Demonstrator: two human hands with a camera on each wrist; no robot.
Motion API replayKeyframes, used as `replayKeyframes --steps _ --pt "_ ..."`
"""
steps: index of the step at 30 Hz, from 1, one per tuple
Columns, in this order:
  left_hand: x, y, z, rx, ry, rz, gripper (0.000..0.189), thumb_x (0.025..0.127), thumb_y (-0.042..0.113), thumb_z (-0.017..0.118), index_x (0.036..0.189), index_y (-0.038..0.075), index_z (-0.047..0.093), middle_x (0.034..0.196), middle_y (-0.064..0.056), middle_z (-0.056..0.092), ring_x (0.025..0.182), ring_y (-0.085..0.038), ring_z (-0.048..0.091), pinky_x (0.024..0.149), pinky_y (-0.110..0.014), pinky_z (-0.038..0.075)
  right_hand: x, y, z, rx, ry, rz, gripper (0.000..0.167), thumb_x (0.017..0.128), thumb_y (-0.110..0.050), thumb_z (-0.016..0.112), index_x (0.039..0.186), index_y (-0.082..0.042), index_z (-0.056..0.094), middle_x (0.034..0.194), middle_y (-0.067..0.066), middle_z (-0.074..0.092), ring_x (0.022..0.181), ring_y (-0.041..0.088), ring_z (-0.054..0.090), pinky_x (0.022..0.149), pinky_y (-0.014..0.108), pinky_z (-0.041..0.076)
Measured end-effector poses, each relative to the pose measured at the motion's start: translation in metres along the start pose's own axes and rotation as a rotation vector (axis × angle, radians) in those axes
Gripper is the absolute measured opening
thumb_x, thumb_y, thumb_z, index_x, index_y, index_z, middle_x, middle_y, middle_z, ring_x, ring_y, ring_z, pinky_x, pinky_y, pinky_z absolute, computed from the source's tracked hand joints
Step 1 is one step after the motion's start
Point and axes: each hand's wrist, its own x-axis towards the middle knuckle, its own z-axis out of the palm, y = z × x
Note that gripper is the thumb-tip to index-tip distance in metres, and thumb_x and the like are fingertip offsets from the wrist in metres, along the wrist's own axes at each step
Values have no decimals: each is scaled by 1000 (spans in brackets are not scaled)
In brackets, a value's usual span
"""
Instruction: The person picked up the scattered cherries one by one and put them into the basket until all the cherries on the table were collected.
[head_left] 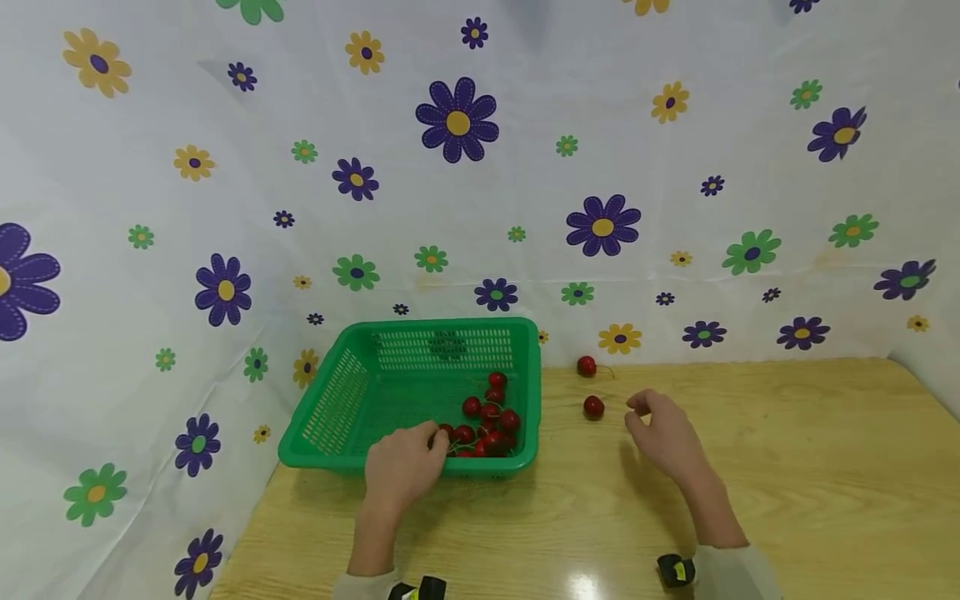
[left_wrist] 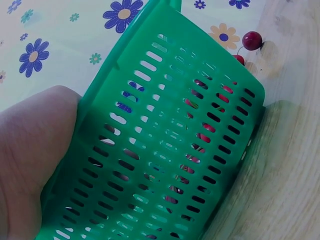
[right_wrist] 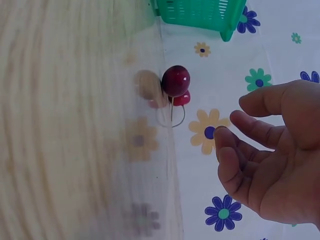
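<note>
My left hand reaches over the front rim of a green plastic basket, its fingertips beside red cherries inside. In the left wrist view the basket wall hides the fingers, so whether they pinch a cherry cannot be told. My right hand hovers above the table, fingers loosely bent and nothing between them. Just left of its fingertips lies a single cherry. Behind that one is another cherry with its stem pointing right. Both loose cherries also appear in the right wrist view, the nearer cherry partly covering the other.
The light wooden table meets a white flower-printed cloth at the back and left. Inside the basket the cherries gather at the right front, and its bare floor shows on the left. Dark bands sit on both wrists.
</note>
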Motion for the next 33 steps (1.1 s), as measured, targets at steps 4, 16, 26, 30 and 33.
replayKeyframes --steps 4,16,26,30,33 --pt "1 -2 0 6 4 2 37 101 27 47 65 20 46 52 3 38 44 -16 37 47 -31 28 1 2 -1 -5 -32 17 32 96 -11 52 118 11 59 114 25 60 106 38 58 91 53 48" --pt "0 -1 -2 12 15 15 37 100 26 47 64 20 45 51 3 36 44 -16 36 46 -31 27 1 9 2 -41 -175 25 35 96 -12 53 121 12 58 123 33 54 113 44 55 94 57 46" --pt "-1 -2 -6 23 7 9 36 101 26 48 65 19 46 52 2 38 44 -17 38 47 -32 29 1 9 5 -42 -224 2 34 97 -11 53 120 13 59 126 34 52 115 45 54 95 56 46" --pt "-1 -2 -6 21 11 10 35 101 26 47 66 20 47 52 2 39 45 -17 39 47 -32 29 7 11 5 -39 -240 6 34 97 -12 53 120 13 59 124 33 55 107 40 57 92 53 49" --pt "-1 -2 -5 12 13 19 36 100 27 47 66 20 47 53 3 39 45 -16 39 47 -32 30 13 17 5 -23 -219 13 33 96 -12 54 118 13 59 115 27 61 94 31 60 82 44 52"
